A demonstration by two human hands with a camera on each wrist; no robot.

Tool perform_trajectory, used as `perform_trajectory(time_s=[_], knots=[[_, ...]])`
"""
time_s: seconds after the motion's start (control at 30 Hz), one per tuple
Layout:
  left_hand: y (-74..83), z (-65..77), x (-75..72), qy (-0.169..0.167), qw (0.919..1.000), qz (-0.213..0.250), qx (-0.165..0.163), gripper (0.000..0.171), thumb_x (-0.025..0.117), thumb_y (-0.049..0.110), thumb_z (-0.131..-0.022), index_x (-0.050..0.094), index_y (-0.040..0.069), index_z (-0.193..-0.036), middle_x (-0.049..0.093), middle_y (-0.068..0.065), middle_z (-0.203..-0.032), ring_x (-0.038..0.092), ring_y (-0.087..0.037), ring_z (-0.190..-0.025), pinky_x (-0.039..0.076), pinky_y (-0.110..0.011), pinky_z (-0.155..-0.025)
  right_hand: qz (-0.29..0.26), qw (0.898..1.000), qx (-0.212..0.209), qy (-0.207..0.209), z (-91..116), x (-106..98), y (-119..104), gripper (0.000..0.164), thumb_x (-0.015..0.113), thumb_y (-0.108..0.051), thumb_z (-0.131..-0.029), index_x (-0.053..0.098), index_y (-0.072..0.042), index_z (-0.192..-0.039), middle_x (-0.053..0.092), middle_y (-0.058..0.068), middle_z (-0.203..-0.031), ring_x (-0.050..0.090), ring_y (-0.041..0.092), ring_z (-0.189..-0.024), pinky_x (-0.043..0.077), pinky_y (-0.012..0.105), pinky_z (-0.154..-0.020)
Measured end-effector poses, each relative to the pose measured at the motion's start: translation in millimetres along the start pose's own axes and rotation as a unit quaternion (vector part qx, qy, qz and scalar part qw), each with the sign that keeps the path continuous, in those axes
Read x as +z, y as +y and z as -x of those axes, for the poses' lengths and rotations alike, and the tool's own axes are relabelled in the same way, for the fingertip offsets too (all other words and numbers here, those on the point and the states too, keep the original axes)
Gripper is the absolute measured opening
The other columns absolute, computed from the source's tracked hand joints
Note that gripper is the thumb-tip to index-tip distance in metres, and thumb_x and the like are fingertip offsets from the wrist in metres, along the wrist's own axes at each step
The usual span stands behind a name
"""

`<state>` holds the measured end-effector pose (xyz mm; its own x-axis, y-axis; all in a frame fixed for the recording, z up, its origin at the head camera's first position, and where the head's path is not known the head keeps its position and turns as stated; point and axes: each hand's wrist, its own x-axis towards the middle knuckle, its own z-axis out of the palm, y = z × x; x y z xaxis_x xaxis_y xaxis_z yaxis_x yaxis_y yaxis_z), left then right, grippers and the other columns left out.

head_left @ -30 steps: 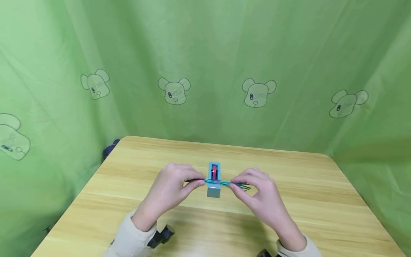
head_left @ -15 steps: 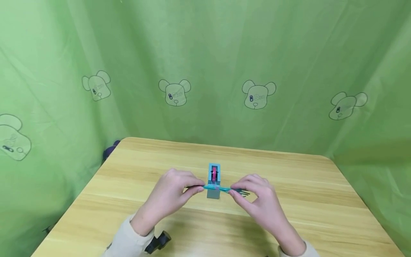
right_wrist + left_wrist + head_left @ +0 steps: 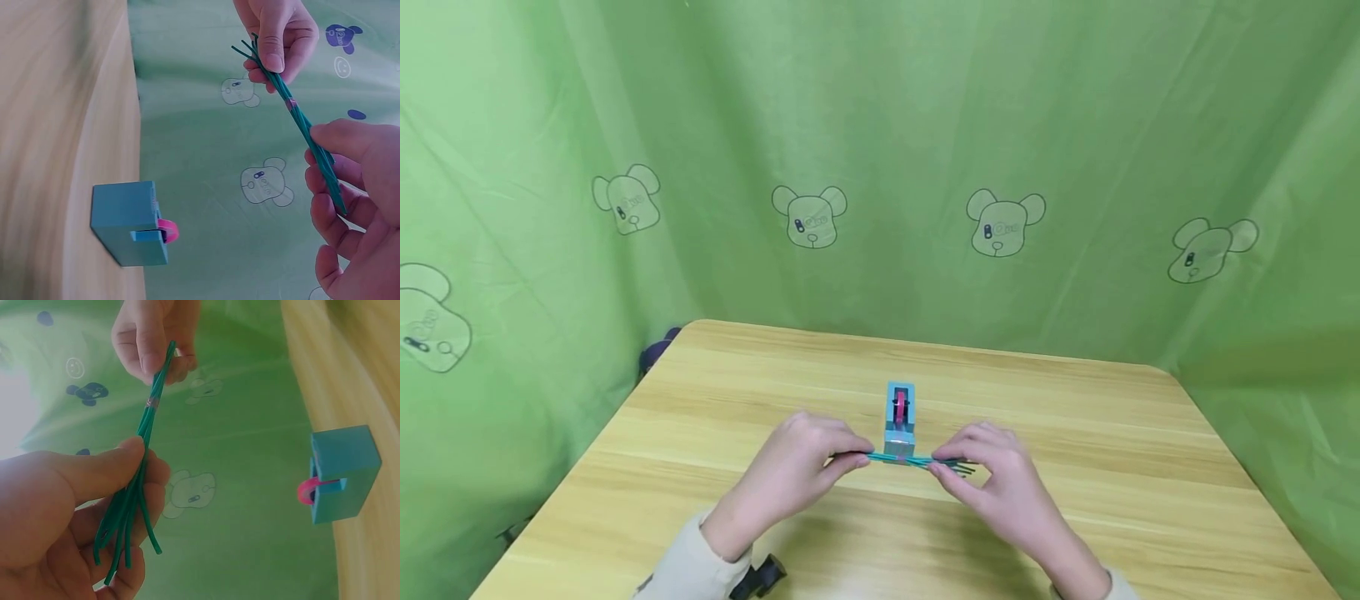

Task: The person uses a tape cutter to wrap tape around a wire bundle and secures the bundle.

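Observation:
A bundle of thin green strands [image 3: 917, 462] stretches sideways between my two hands, just in front of the tape dispenser. Pink patterned tape [image 3: 152, 402] wraps round its middle. My left hand [image 3: 796, 471] pinches one end between thumb and fingers, and loose strand tips fan out past these in the left wrist view. With thumb and fingers, my right hand [image 3: 1000, 479] pinches the other end, where several tips stick out. The blue tape dispenser [image 3: 891, 417] stands on the table with a pink tape roll [image 3: 900, 407] in it.
The light wooden table [image 3: 760, 367] reaches back to a green curtain [image 3: 910, 108] printed with bear heads. A purple object [image 3: 657, 350] shows beyond the table's left edge. A black device [image 3: 760, 577] sits at the left wrist.
Both hands have drawn the bundle towards the person, from over the dispenser to its front edge. The grip at both ends stays the same, and the dispenser has not moved.

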<state>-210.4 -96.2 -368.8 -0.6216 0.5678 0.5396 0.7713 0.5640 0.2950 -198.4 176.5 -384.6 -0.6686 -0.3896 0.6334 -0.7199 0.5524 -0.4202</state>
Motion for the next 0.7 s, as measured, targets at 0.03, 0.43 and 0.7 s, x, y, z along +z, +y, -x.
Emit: perform_trajectory(time_s=[0.03, 0.43, 0.7], knots=[[-0.5, 0.8, 1.0, -0.001, 1.0000, 0.004, 0.001, 0.010, 0.079, 0.018, -0.085, 0.080, 0.019, -0.095, 0.072, 0.013, -0.086, 0.062, 0.003, -0.075, 0.049, -0.027, -0.071, 0.000, 1.000, -0.003, -0.001, 1, 1, 1, 0.021, 0.085, -0.013, -0.076, 0.075, -0.025, -0.089, 0.064, -0.022, -0.090, 0.059, 0.003, -0.086, 0.043, 0.033, -0.082], [-4.6, 9.9, 11.9, -0.023, 0.9997, -0.005, 0.006, 0.009, 0.079, 0.018, -0.085, 0.080, 0.019, -0.093, 0.072, 0.012, -0.086, 0.063, 0.002, -0.074, 0.051, -0.028, -0.073, -0.003, 1.000, -0.010, -0.009, 12, 13, 7, 0.020, 0.085, -0.013, -0.076, 0.074, -0.026, -0.086, 0.063, -0.023, -0.086, 0.059, 0.001, -0.081, 0.044, 0.037, -0.080], [-8.2, 13.8, 20.4, -0.055, 0.9985, -0.001, -0.008, 0.007, 0.077, 0.017, -0.087, 0.079, 0.017, -0.094, 0.072, 0.008, -0.086, 0.064, 0.001, -0.074, 0.052, -0.023, -0.073, 0.004, 0.999, 0.034, -0.042, 18, 21, 12, 0.016, 0.085, -0.017, -0.077, 0.074, -0.026, -0.085, 0.061, -0.026, -0.085, 0.057, -0.003, -0.081, 0.045, 0.040, -0.081]])
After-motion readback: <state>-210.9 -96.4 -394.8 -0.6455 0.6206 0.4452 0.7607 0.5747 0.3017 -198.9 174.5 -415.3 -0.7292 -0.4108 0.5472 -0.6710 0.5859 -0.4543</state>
